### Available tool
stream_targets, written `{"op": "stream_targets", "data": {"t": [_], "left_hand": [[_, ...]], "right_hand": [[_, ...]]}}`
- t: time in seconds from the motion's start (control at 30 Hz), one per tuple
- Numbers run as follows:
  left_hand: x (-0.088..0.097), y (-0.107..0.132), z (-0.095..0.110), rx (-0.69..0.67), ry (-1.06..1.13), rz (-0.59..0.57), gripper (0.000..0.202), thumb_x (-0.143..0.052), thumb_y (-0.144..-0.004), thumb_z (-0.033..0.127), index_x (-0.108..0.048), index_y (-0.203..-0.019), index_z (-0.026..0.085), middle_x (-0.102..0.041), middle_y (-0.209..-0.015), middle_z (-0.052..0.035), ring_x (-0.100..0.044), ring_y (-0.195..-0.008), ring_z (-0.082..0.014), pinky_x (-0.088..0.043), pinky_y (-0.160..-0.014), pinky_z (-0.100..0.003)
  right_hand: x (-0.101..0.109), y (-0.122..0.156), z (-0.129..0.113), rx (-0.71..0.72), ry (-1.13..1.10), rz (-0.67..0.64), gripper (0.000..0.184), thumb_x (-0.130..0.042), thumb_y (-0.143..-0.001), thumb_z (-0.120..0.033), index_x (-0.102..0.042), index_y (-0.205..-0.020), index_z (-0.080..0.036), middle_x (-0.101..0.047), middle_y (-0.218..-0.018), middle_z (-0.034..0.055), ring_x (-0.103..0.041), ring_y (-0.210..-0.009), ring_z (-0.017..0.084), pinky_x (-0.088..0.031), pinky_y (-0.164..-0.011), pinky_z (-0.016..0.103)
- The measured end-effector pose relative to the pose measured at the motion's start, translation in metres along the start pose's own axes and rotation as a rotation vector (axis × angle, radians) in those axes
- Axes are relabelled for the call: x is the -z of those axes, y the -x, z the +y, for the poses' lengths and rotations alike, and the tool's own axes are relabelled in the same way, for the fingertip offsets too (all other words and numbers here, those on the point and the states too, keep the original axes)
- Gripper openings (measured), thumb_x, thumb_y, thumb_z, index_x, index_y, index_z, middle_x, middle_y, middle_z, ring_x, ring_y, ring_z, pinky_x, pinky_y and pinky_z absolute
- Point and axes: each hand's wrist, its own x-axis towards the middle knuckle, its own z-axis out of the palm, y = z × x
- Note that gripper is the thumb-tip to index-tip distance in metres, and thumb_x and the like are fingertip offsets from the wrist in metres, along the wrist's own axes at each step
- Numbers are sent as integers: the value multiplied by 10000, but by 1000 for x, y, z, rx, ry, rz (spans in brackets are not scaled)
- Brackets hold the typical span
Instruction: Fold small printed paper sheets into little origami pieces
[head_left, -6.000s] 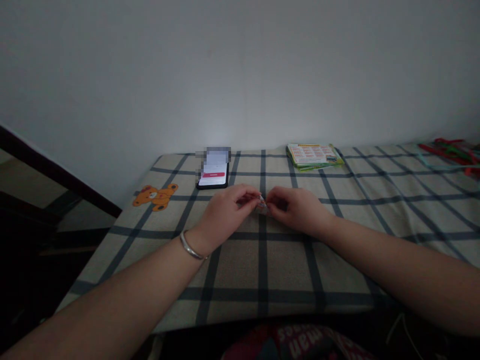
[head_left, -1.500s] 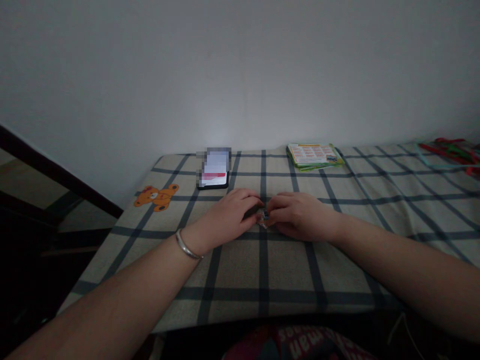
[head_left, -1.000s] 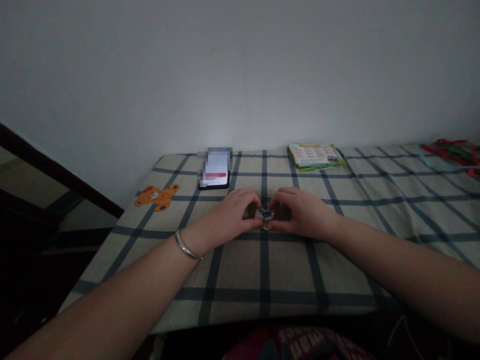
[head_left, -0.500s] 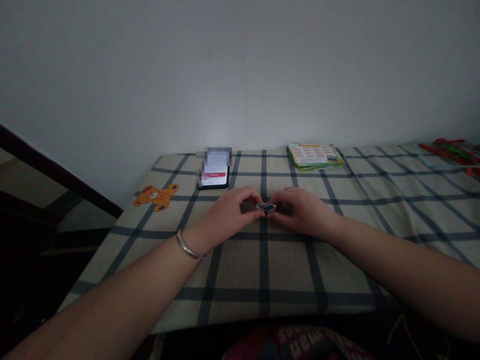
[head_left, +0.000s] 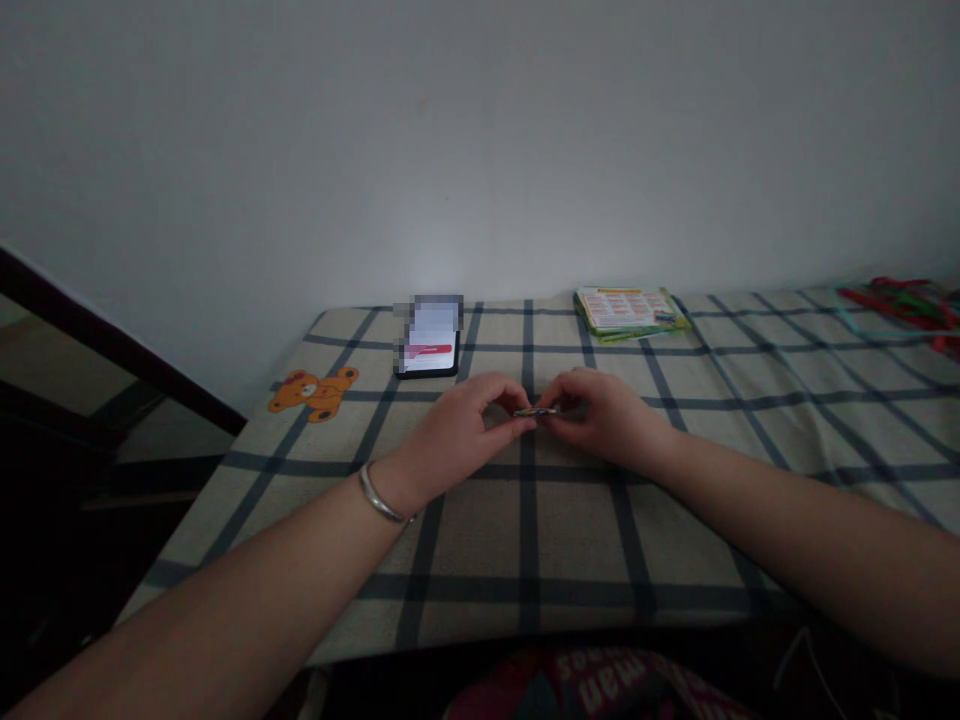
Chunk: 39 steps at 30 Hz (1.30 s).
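Note:
Both my hands meet over the middle of a checked cloth (head_left: 570, 530) that covers the table. Between them is a small, flat, folded coloured piece (head_left: 537, 411), seen almost edge-on and held level just above the cloth. My left hand (head_left: 457, 430), with a silver bangle (head_left: 379, 495) on its wrist, pinches the piece's left end with thumb and fingers. My right hand (head_left: 604, 420) pinches its right end. Both hands' fingers are curled; what the piece is made of I cannot make out.
A phone (head_left: 429, 337) with a lit screen lies behind my left hand. A stack of green printed sheets (head_left: 626, 311) lies at the back near the wall. Red and green strips (head_left: 904, 300) are at the far right. An orange bear print (head_left: 313, 391) marks the cloth's left side.
The small piece has been turned from facing up to lying flat and edge-on, and lifted slightly off the cloth. Both hands stayed in the same spot, fingers shifting round the piece.

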Motion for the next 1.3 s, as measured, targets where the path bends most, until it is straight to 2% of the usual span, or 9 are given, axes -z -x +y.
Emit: {"op": "stream_targets", "data": {"t": [0.17,0.33,0.53,0.77,0.9,1.07,1.17,1.3], "left_hand": [[3,0,0,-125,-75,-62,84,-617,-890,248,-624,-968,218,-655,-934,5,-605,-895,-145,-474,-802,-300],[4,1,0,-212,-188,-66,51,-601,-901,234,-610,-921,188,-643,-924,-5,-592,-892,-151,-455,-783,-287],[4,1,0,-187,-234,-94,45,-567,-911,209,-588,-892,175,-614,-888,-9,-576,-862,-151,-448,-759,-280],[6,1,2,-169,-377,-166,125,-520,-927,231,-597,-845,176,-601,-849,-15,-572,-796,-159,-425,-677,-279],[7,2,6,-151,-459,-150,138,-524,-920,232,-607,-822,180,-617,-821,-12,-592,-766,-173,-423,-650,-295],[8,2,6,-207,-570,-125,130,-552,-910,237,-625,-816,187,-641,-788,-9,-607,-735,-190,-413,-623,-308],[8,1,2,-222,-526,-85,141,-557,-921,288,-633,-845,197,-657,-806,-2,-615,-747,-180,-421,-639,-302],[6,1,-3,-156,-436,-59,151,-534,-941,316,-635,-930,204,-686,-895,1,-634,-822,-164,-437,-698,-286]], "right_hand": [[1,0,-2,47,73,1,41,-659,-742,-209,-645,-776,-191,-620,-712,-1,-531,-656,124,-398,-603,235],[2,2,-4,144,151,14,40,-657,-761,-196,-656,-796,-178,-631,-750,23,-548,-713,145,-409,-647,254],[1,2,-2,189,199,27,42,-623,-800,-209,-653,-786,-182,-648,-770,33,-577,-766,167,-418,-685,275],[3,2,-7,225,243,-25,99,-589,-847,-233,-665,-813,-180,-629,-758,37,-563,-768,171,-405,-676,278],[4,2,-11,232,270,-39,85,-581,-843,-200,-652,-801,-178,-626,-759,37,-563,-766,178,-399,-664,281],[3,3,-9,211,253,-34,57,-589,-835,-185,-639,-807,-182,-627,-781,34,-571,-801,188,-408,-685,288],[3,3,-7,188,200,-8,29,-604,-818,-168,-630,-814,-178,-623,-790,30,-566,-785,173,-412,-682,276],[4,0,-5,128,145,19,19,-632,-792,-159,-617,-790,-171,-595,-738,10,-533,-696,138,-391,-624,250]]}}
